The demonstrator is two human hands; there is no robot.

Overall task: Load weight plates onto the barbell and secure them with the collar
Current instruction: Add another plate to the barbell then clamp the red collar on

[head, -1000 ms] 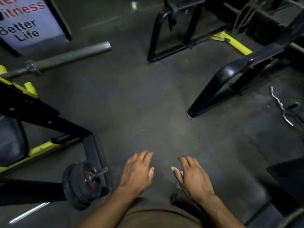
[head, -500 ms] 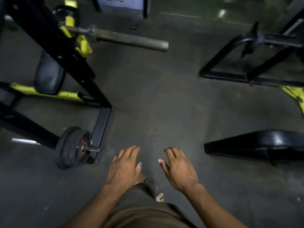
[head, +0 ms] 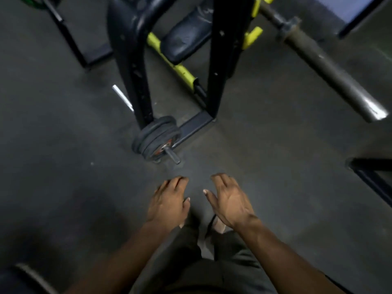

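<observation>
A few small black weight plates point(head: 154, 136) hang stacked on a short peg point(head: 173, 156) at the foot of a black bench rack point(head: 219, 60). A bare grey barbell sleeve point(head: 331, 68) slants from the upper right toward the right edge, with nothing loaded on it. My left hand point(head: 168, 201) and my right hand point(head: 230, 200) hover side by side, palms down, a little below the plates. Both hold nothing and their fingers are loosely apart. No collar is in view.
A black padded bench seat point(head: 191, 37) on yellow frame bars point(head: 174, 64) stands behind the rack. Another black frame foot point(head: 373, 172) juts in at the right edge. A green plate point(head: 31, 2) shows at the top left. Dark rubber floor point(head: 63, 145) surrounds everything.
The view has swung left, so the rack, stacked plates and barbell sleeve have shifted rightward toward the frame's centre and right. Both hands stay empty and keep the same pose.
</observation>
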